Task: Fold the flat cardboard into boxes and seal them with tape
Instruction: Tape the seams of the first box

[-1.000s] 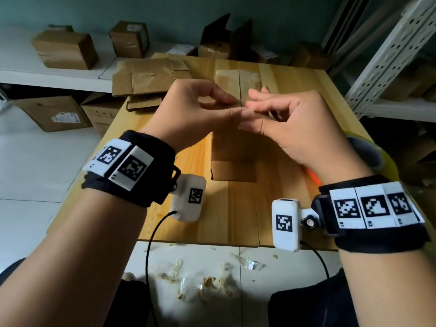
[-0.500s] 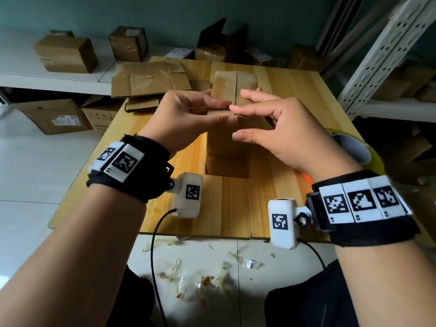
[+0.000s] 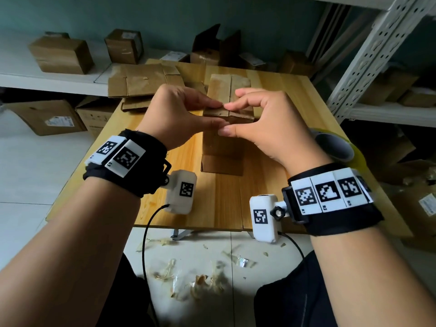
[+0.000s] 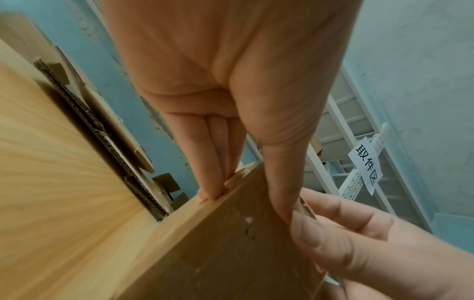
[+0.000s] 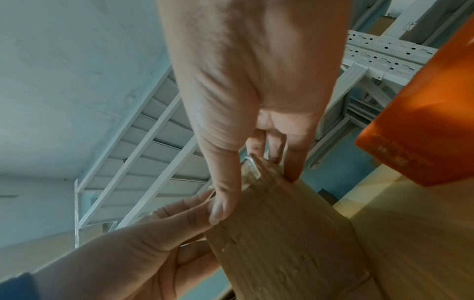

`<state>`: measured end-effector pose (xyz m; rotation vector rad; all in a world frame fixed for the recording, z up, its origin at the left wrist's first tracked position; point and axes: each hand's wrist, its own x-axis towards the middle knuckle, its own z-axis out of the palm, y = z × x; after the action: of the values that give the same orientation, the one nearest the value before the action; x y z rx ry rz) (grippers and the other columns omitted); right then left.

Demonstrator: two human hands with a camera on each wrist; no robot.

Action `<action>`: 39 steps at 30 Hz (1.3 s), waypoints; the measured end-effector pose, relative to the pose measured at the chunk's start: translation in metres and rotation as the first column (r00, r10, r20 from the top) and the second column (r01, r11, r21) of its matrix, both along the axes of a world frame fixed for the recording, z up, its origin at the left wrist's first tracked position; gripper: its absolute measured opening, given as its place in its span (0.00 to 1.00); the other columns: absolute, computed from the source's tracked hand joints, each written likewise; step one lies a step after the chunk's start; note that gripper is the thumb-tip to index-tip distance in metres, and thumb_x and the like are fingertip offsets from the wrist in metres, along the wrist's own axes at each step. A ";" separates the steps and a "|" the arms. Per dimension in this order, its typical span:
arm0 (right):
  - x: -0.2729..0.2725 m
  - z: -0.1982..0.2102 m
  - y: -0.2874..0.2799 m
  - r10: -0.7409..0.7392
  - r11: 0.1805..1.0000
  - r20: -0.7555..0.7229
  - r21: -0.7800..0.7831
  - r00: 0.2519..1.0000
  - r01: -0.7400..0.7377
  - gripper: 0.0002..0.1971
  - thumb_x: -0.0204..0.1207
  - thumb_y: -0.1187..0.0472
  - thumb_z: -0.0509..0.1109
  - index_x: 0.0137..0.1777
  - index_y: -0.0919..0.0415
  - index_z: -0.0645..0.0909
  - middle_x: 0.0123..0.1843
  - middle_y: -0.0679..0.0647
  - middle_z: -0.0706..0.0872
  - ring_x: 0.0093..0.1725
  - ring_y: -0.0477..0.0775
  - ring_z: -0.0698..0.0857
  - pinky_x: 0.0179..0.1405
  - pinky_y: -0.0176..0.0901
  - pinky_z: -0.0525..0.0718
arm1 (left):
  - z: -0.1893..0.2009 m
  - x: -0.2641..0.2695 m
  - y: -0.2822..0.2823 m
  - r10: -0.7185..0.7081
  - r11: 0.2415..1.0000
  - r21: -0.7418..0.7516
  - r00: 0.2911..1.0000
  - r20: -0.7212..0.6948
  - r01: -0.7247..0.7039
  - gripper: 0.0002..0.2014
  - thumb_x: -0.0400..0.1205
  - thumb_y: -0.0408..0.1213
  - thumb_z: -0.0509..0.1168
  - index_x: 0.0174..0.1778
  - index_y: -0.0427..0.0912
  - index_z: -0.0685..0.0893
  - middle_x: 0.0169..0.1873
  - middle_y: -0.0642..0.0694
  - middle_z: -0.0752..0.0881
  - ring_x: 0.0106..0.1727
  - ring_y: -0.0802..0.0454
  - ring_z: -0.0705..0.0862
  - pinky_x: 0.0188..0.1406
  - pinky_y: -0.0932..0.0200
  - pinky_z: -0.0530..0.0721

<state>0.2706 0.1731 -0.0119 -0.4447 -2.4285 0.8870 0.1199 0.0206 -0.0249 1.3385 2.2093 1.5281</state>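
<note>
A brown cardboard box (image 3: pixel 221 147) stands upright in the middle of the wooden table (image 3: pixel 224 204), its top flaps folded shut. My left hand (image 3: pixel 218 114) pinches the near top edge, fingers on the top and thumb on the front face; the left wrist view shows the same hold (image 4: pixel 247 206) on the box (image 4: pixel 218 253). My right hand (image 3: pixel 227 119) pinches the same edge beside it, thumb tip touching the left thumb. In the right wrist view, that hand (image 5: pixel 255 195) holds the box (image 5: pixel 282 253), and a clear tape strip (image 5: pixel 250 168) lies over the top edge under its fingers.
A tape roll (image 3: pixel 335 147) lies on the table right of my right hand, with an orange dispenser (image 5: pixel 423 121) close by. Flat cardboard sheets (image 3: pixel 144 82) lie at the table's far left. Folded boxes stand on the white shelf (image 3: pixel 61 55), and a metal rack (image 3: pixel 377 55) rises at right.
Both hands came down from above the box onto its near top edge. The fingers now lie on the top flaps and the thumbs press the front face.
</note>
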 end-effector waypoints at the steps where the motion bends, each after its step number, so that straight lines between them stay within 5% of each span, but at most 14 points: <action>1: -0.001 -0.001 -0.001 -0.009 1.000 -0.019 0.013 1.000 0.009 0.22 0.68 0.53 0.90 0.63 0.47 0.93 0.76 0.44 0.84 0.69 0.34 0.78 0.53 0.11 0.66 | 0.000 -0.001 -0.001 -0.012 1.000 -0.004 1.000 0.002 0.012 0.22 0.69 0.50 0.84 0.58 0.49 0.95 0.50 0.58 0.94 0.52 0.67 0.91 0.53 0.66 0.89; 4: -0.003 -0.005 -0.004 -0.020 1.000 -0.080 0.015 0.997 0.021 0.19 0.69 0.54 0.90 0.60 0.50 0.94 0.73 0.45 0.86 0.60 0.25 0.77 0.54 0.07 0.65 | 0.000 -0.003 -0.005 -0.060 0.998 -0.011 0.998 0.008 0.060 0.22 0.71 0.48 0.82 0.61 0.50 0.93 0.50 0.61 0.93 0.51 0.71 0.90 0.50 0.72 0.86; 6: -0.003 -0.005 -0.004 -0.030 1.000 -0.084 -0.004 0.996 0.029 0.16 0.73 0.56 0.87 0.60 0.49 0.94 0.75 0.45 0.86 0.64 0.28 0.77 0.54 0.08 0.66 | -0.001 -0.005 -0.007 -0.100 0.995 -0.012 0.995 0.022 0.100 0.20 0.74 0.40 0.81 0.64 0.50 0.92 0.51 0.61 0.92 0.52 0.71 0.90 0.52 0.73 0.86; 10: 0.001 -0.003 -0.004 -0.029 1.000 -0.011 -0.002 1.000 0.029 0.16 0.78 0.58 0.83 0.63 0.43 0.91 0.79 0.42 0.83 0.73 0.35 0.75 0.58 0.16 0.63 | -0.006 -0.008 -0.010 -0.156 0.988 0.024 0.979 0.135 0.154 0.20 0.74 0.43 0.79 0.62 0.54 0.91 0.52 0.57 0.95 0.56 0.56 0.93 0.56 0.59 0.92; 14: 0.006 -0.002 -0.003 0.016 0.998 0.030 -0.057 0.999 -0.014 0.18 0.82 0.61 0.79 0.68 0.41 0.90 0.83 0.40 0.79 0.85 0.42 0.71 0.82 0.39 0.64 | -0.007 -0.007 -0.011 -0.180 0.983 0.065 0.968 0.174 0.171 0.22 0.74 0.43 0.77 0.66 0.48 0.90 0.55 0.52 0.95 0.58 0.52 0.93 0.58 0.56 0.92; 18: 0.007 -0.003 -0.002 0.019 0.990 -0.023 -0.139 1.000 -0.022 0.18 0.80 0.61 0.82 0.66 0.44 0.91 0.82 0.42 0.81 0.86 0.40 0.70 0.91 0.54 0.64 | -0.008 -0.002 -0.010 -0.155 0.986 0.093 0.964 0.214 0.137 0.22 0.74 0.42 0.78 0.65 0.46 0.91 0.53 0.50 0.95 0.57 0.50 0.94 0.56 0.55 0.93; 27: 0.008 -0.011 0.008 0.052 0.976 -0.060 -0.207 0.997 -0.063 0.23 0.77 0.63 0.83 0.71 0.49 0.89 0.83 0.46 0.80 0.86 0.42 0.72 0.89 0.53 0.70 | -0.008 -0.001 -0.010 -0.100 0.992 0.107 0.959 0.264 0.074 0.19 0.71 0.41 0.81 0.59 0.47 0.93 0.50 0.42 0.95 0.55 0.39 0.94 0.54 0.43 0.94; 34: 0.008 -0.011 0.016 0.122 0.946 -0.052 -0.297 0.991 -0.132 0.21 0.83 0.68 0.77 0.74 0.52 0.87 0.85 0.46 0.77 0.87 0.38 0.68 0.91 0.49 0.64 | -0.007 -0.001 -0.012 -0.123 0.990 0.097 0.960 0.252 0.101 0.20 0.74 0.42 0.77 0.63 0.48 0.91 0.53 0.49 0.95 0.56 0.51 0.94 0.54 0.47 0.94; 39: 0.006 -0.011 0.013 0.074 0.931 -0.105 -0.350 0.992 -0.106 0.16 0.81 0.61 0.81 0.68 0.53 0.91 0.82 0.45 0.82 0.84 0.36 0.73 0.90 0.51 0.66 | 0.000 0.003 -0.012 -0.036 0.999 0.042 0.970 0.241 0.027 0.21 0.70 0.50 0.82 0.58 0.48 0.94 0.50 0.51 0.96 0.55 0.46 0.94 0.55 0.42 0.94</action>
<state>0.2764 0.1862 -0.0227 -0.4128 -2.2227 1.3669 0.1232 0.0086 -0.0251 1.1224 2.0108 1.6333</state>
